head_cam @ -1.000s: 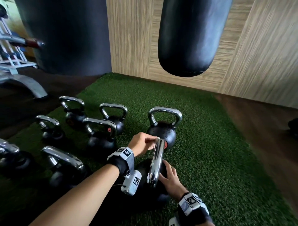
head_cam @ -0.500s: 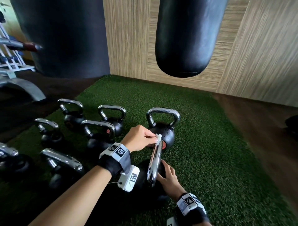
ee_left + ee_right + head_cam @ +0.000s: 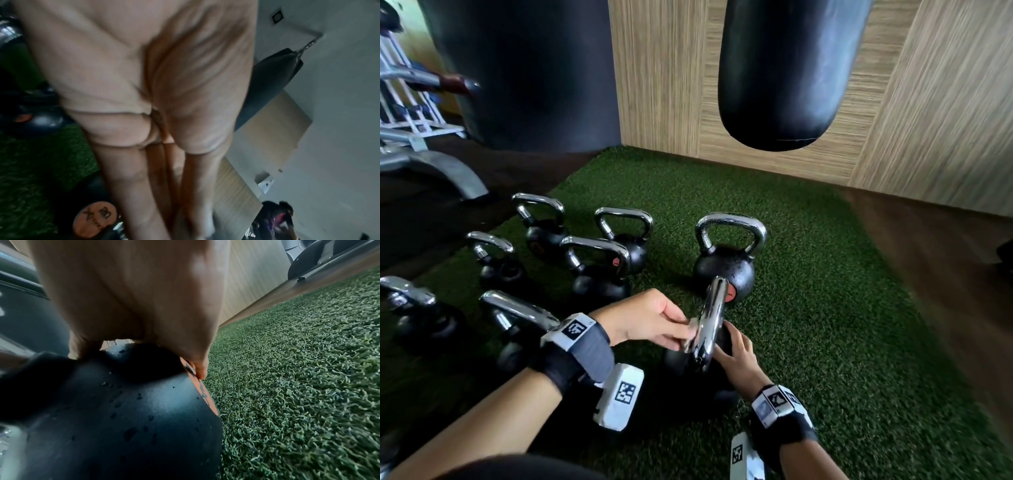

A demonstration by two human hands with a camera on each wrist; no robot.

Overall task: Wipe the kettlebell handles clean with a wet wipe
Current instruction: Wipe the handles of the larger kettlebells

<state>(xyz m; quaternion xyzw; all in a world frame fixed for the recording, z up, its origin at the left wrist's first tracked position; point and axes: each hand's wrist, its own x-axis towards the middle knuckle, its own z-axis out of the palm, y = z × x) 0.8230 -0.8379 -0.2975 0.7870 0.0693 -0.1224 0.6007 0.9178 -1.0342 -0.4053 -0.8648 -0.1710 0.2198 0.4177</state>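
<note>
Left hand now lower on the chrome handle, centre-bottom of frame, down from the far tip half a second back; pinching the wet wipe against the bar. Right hand spread over the black kettlebell body, steadying. Stroke mid-handle; other kettlebells at left probably still pending

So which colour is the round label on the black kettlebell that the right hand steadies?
Orange round label with dark print, clearest in the right wrist view.
</note>
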